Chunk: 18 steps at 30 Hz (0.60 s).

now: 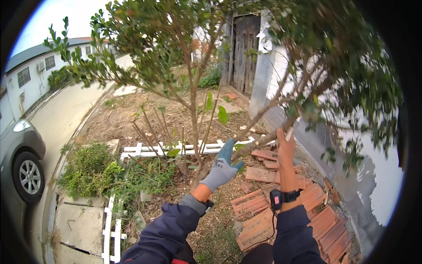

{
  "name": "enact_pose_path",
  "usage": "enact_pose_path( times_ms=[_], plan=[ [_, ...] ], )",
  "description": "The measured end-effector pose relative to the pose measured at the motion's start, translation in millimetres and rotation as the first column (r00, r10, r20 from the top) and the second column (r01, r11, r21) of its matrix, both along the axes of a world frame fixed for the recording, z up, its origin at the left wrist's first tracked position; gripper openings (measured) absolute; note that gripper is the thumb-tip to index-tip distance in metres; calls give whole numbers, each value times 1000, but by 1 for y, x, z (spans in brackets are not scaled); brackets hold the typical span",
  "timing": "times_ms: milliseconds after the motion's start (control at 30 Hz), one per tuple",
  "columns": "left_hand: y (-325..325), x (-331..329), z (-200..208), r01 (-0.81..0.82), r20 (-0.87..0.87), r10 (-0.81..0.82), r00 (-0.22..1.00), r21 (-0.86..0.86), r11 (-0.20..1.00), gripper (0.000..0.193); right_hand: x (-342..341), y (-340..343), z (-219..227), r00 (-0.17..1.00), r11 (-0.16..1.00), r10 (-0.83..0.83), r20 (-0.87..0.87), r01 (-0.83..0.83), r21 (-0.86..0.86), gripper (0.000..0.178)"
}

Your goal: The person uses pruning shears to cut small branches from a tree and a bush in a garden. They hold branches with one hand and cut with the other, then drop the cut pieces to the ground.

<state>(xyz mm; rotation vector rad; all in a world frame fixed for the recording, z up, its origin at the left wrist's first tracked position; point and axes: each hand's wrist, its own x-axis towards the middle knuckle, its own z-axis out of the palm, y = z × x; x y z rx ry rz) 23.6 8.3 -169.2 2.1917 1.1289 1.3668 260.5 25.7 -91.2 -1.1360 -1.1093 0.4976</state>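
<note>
A leafy small tree rises ahead of me, with a thick branch slanting up to the right. My left hand, in a grey and teal work glove, grips this branch near its low end, fingers above and thumb below. Higher along it, my bare right hand is closed beside the branch. A slim pale object shows at its fingers; its kind is too unclear to tell. Leaves and the branch partly cover what lies past that hand. A black band with a small device and cable sits on my right wrist.
Red roof tiles lie stacked below my right arm, along a grey and white wall. Low white fencing runs behind the trunk and at lower left. Thin cut stems stand near it. A grey car is parked at left.
</note>
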Motion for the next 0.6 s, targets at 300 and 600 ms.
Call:
enact_pose_path(
  times_ms=[300, 600],
  plan=[
    [-50, -44, 44, 69, -160, -171, 972, -501, 862, 62, -7, -41, 6, 962, 916, 71, -263, -167, -364, 42],
    [-211, -145, 59, 121, 191, 84, 978, -849, 515, 50, -57, -214, -19, 775, 205, 326, -542, -617, -760, 16]
  ],
)
